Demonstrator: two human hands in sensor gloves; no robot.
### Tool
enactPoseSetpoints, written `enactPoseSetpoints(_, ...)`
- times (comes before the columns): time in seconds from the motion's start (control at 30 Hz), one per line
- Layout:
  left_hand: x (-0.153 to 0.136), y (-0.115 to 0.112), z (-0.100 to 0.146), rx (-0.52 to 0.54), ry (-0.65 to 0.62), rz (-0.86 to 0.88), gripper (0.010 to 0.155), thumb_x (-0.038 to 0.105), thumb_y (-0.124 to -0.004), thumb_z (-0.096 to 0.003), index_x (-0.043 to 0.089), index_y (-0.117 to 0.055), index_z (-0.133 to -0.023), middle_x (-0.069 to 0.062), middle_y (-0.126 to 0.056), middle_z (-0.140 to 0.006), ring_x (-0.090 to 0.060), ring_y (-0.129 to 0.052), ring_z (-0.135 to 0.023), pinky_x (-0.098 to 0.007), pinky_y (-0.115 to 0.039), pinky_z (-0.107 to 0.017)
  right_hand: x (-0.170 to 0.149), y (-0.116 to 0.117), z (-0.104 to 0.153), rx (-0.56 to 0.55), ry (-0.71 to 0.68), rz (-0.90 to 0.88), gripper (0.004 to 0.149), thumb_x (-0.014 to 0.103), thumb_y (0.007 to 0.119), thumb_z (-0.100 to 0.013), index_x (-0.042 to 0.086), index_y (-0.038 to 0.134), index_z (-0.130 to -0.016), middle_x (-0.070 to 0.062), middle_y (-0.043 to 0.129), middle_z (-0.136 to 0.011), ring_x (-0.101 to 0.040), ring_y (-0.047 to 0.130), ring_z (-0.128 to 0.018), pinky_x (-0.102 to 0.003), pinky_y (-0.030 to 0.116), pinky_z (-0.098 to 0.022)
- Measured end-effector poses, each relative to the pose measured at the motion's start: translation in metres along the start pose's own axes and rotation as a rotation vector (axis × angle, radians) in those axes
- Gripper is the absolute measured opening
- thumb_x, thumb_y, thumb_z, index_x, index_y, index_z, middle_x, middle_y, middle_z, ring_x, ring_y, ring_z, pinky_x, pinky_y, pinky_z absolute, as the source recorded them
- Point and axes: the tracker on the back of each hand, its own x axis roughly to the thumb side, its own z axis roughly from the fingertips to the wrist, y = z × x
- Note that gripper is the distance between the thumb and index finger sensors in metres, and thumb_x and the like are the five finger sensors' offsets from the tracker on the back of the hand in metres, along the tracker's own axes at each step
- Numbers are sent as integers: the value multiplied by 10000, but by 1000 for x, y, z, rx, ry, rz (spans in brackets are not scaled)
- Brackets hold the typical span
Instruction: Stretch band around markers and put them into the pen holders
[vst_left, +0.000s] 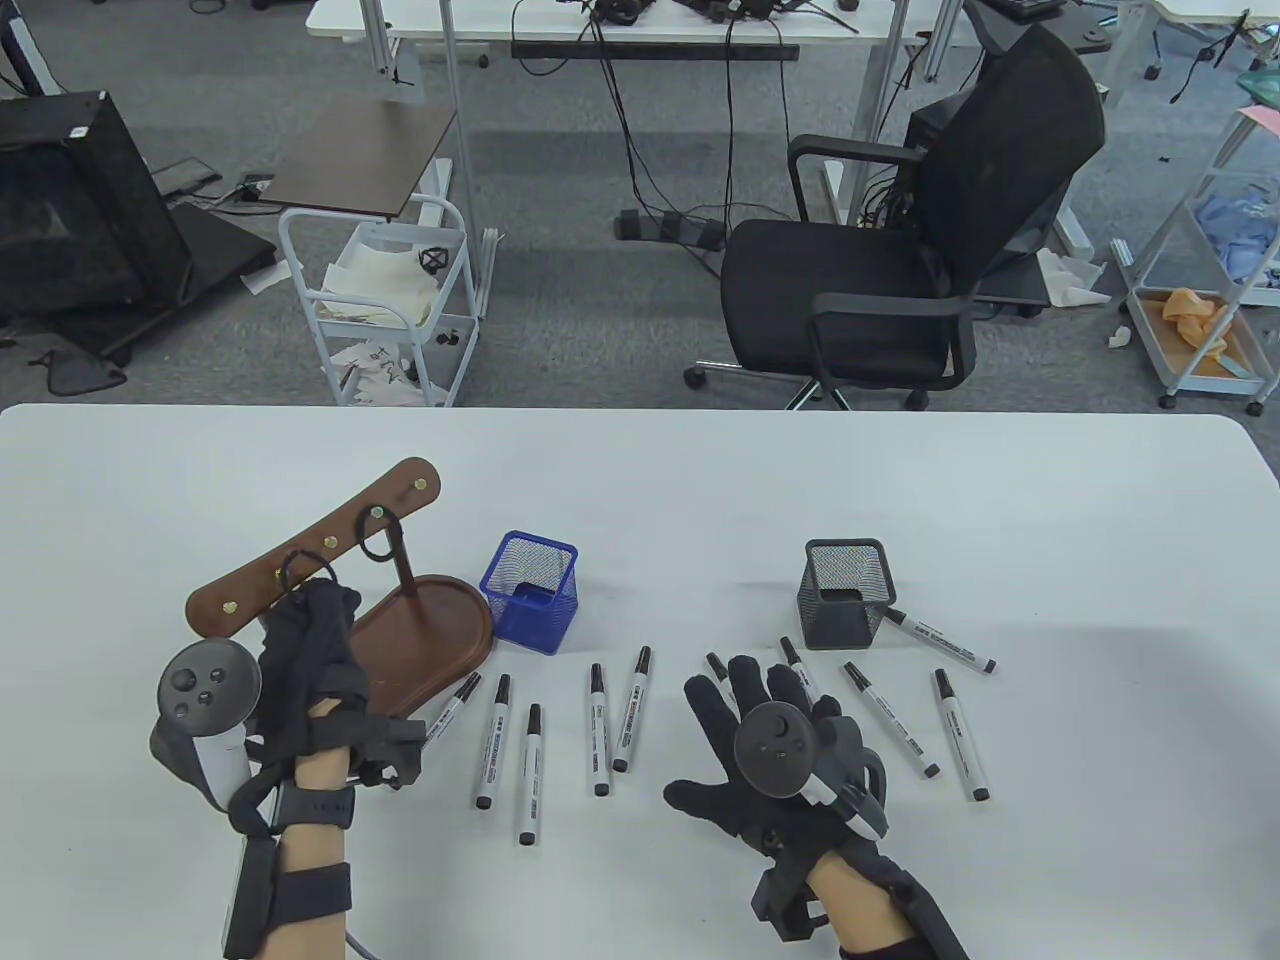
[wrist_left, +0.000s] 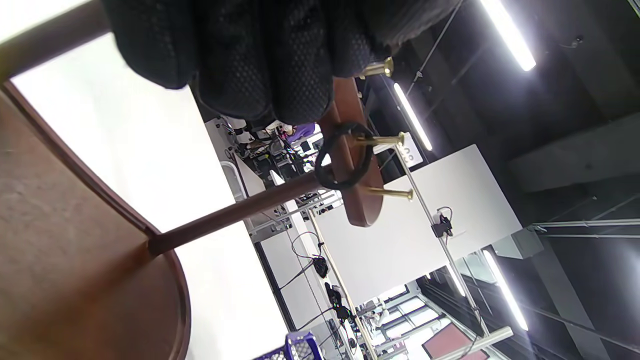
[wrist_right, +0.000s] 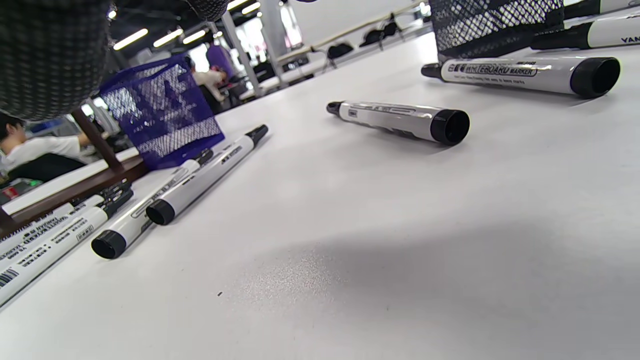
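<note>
Several white markers with black caps (vst_left: 600, 728) lie in a loose row across the table's front. A blue mesh pen holder (vst_left: 530, 592) and a black mesh pen holder (vst_left: 845, 592) stand behind them. On the left is a brown wooden rack (vst_left: 300, 568) with brass pegs. One black band (vst_left: 382, 535) hangs from a peg. My left hand (vst_left: 325, 600) reaches up to the rack, its fingers curled on a second black band (vst_left: 297, 568). My right hand (vst_left: 745, 700) lies flat and spread over the markers near the black holder, holding nothing.
The rack's oval wooden base (vst_left: 420, 630) sits beside the blue holder. One marker (vst_left: 940, 640) leans at the foot of the black holder. In the left wrist view the hanging band (wrist_left: 345, 162) loops a brass peg. A black office chair (vst_left: 900, 250) stands beyond the table.
</note>
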Motion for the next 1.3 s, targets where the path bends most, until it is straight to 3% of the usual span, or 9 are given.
enactPoseSetpoints(0.77, 47, -64, 44, -257, -272, -139, 412, 373, -718, -629, 100, -763, -935, -168, -938, -935, -423, -900, -875, -610, -739, -649, 0, -1, 0, -14, -3, -7, 928, 682, 847, -354, 415, 384, -1112, -58, 225, -1306, -451, 165, -1172, -775, 245, -757)
enactPoseSetpoints(1.3, 51, -108, 65, -510, -401, -172, 384, 398, -766, -610, 154, -838, -897, -134, -973, -905, -397, -919, -861, -597, -744, -656, -2, -7, 2, -61, -11, -47, 860, 659, 827, -382, 384, 464, -1111, -76, 390, -1280, -413, 370, -1134, -657, 388, -814)
